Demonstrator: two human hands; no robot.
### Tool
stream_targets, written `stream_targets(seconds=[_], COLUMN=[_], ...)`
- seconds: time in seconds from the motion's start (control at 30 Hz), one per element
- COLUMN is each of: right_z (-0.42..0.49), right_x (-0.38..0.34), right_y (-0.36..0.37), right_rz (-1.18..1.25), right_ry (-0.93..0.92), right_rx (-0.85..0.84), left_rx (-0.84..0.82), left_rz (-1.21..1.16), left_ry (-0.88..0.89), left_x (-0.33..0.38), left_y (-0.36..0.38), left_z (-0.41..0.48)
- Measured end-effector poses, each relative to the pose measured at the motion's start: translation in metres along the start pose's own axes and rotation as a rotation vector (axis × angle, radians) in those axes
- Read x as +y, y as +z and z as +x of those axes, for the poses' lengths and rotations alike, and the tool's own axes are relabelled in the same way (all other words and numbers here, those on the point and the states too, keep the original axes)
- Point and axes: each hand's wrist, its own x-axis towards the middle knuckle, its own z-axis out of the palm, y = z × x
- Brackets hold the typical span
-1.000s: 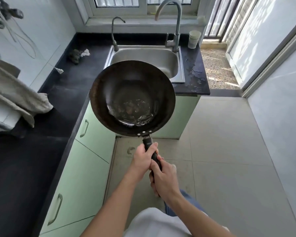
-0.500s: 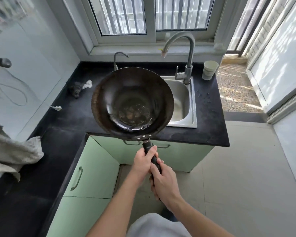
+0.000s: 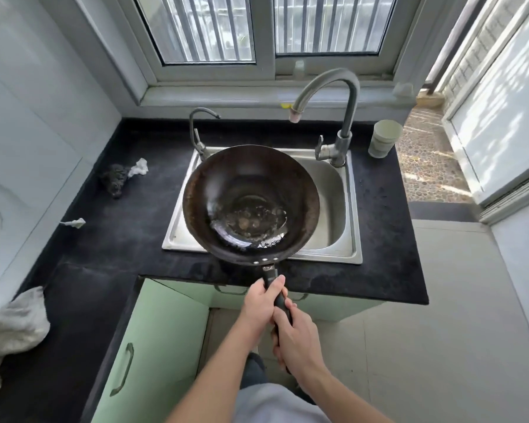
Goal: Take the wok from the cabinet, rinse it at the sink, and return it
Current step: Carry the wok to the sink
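**Asker:** What is on the far left?

**Describer:** A crumpled grey cloth [image 3: 13,325] lies on the near left end of a black table [image 3: 119,239]. Further back on the table are a small white scrap [image 3: 74,222] and a dark scrubber [image 3: 115,180], which has a bit of white paper touching it. Pale green cabinet [image 3: 159,346] doors with bar handles run under the table's edge.

**Asker:** Where is the wok?

**Describer:** The wok [image 3: 251,206] is in the middle of the view, over the left half of a steel sink [image 3: 333,193]. It is dark and round, open side up, with wet, shiny patches in its bottom. Its rim covers the sink's front edge, and a thin tap [image 3: 200,148] stands just behind it. Whether the wok touches the sink cannot be told. Its black handle [image 3: 270,274] points back toward the person.

**Asker:** What are the hands doing?

**Describer:** Both grasp the handle. The left hand [image 3: 261,303] is wrapped round it nearer the wok. The right hand [image 3: 298,340] grips it just behind, touching the left.

**Asker:** And to the right?

**Describer:** A tall curved tap [image 3: 336,149] rises from the sink's back right corner, and its spout arches left above the wok's far side. A pale cup [image 3: 383,138] stands on the table just to the right of it. Past the table's end is a grey tiled floor [image 3: 440,300].
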Motion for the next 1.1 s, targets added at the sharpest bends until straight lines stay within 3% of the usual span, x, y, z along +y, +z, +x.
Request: stream_targets(seconds=[0.7,1.1], right_z=[0.086,0.097], right_x=[0.008,0.009], right_y=[0.082,0.091], right_rz=[-0.051,-0.082], right_ry=[0.187,0.211], right_rx=[0.272,0.301], left_rx=[-0.302,-0.301], left_rz=[0.109,0.105], left_ry=[-0.275,-0.379], left_x=[0.036,0.042], left_y=[-0.056,-0.059], left_z=[0.104,0.113])
